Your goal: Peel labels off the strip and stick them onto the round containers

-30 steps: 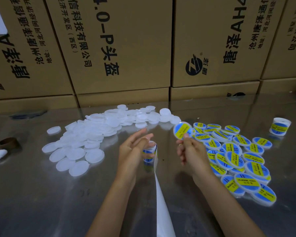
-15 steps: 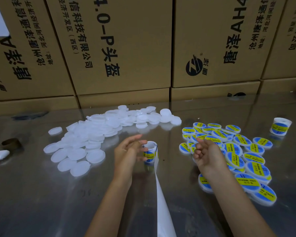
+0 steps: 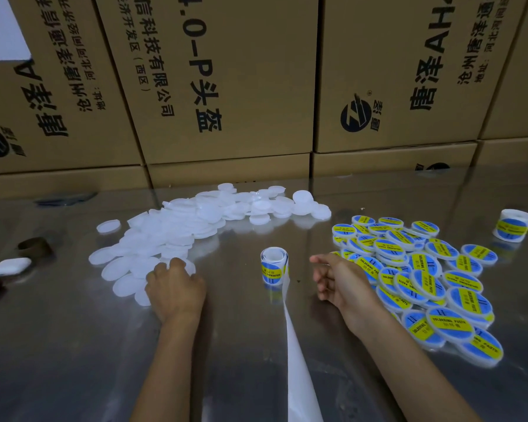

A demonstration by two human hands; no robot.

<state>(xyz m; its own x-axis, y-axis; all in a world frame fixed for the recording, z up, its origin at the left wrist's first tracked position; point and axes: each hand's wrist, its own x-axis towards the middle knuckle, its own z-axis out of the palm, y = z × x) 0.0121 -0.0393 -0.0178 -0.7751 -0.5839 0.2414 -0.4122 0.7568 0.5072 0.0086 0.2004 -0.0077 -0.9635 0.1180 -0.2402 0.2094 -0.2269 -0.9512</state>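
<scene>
Far left on the shiny table (image 3: 73,345): a small white case (image 3: 9,266) and a brown tape ring (image 3: 32,246) just behind it. Next, the big heap of blank white containers (image 3: 177,226), spread from near-left up toward the centre back. Left hand (image 3: 176,289) is down on the near edge of that heap, palm down, fingers curled over a blank lid (image 3: 186,264) – fingertips on it, but can't tell if it's actually gripped or just touched.

Centre: label roll (image 3: 274,264) stands upright on the table, btwn the two hands, touching neither. Its white backing strip (image 3: 299,360) trails off the roll toward the camera, past the bottom edge.

Right hand (image 3: 340,280) hovers just right of the roll, palm turned inward, fingers loosely curled, index finger poking left toward the roll. Holds nothing that shows.

Right of that hand: pile of labelled containers (image 3: 424,278), blue w/ yellow band, overlapping, wrist lying against the pile's near-left edge. Far right, well apart: a second label roll (image 3: 514,225), upright.

Behind it all, a wall of cardboard boxes (image 3: 226,80) w/ black print.
</scene>
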